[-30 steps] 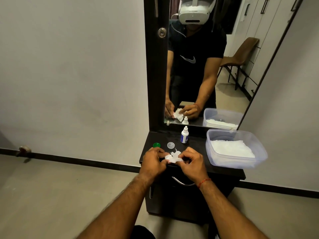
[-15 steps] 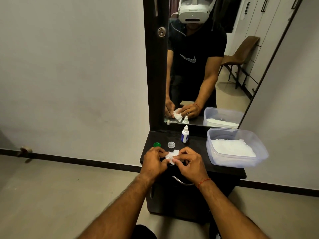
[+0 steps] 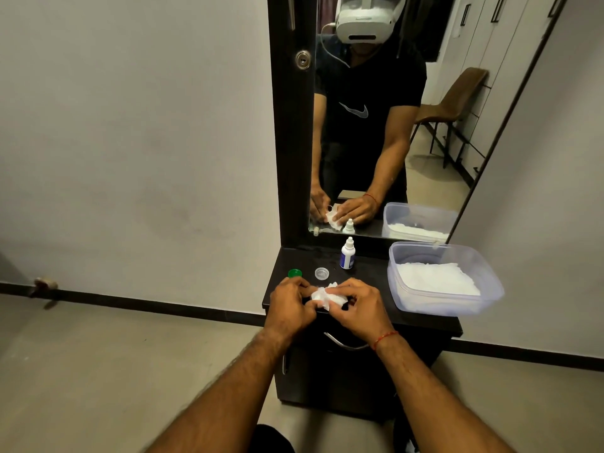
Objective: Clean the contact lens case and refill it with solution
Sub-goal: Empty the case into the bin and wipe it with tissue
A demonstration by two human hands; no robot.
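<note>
My left hand [image 3: 289, 305] and my right hand [image 3: 358, 308] meet over the front edge of the dark dresser top [image 3: 366, 276], both pinching a crumpled white tissue [image 3: 327, 297]. The lens case itself is hidden under the tissue and my fingers. A green cap [image 3: 294, 273] and a clear cap [image 3: 322, 273] lie on the dresser just beyond my hands. A small white solution bottle with a blue label [image 3: 347, 254] stands upright farther back near the mirror.
A clear plastic tub [image 3: 490, 289] holding white tissues sits at the right of the dresser top, overhanging its edge. A tall mirror [image 3: 392, 125] rises behind, showing a person's reflection. A drawer handle [image 3: 343, 343] is below my hands.
The tissue has been worked between my fingers and now shows more spread out between both hands. The hands have stayed at the same spot; caps and bottle have not moved.
</note>
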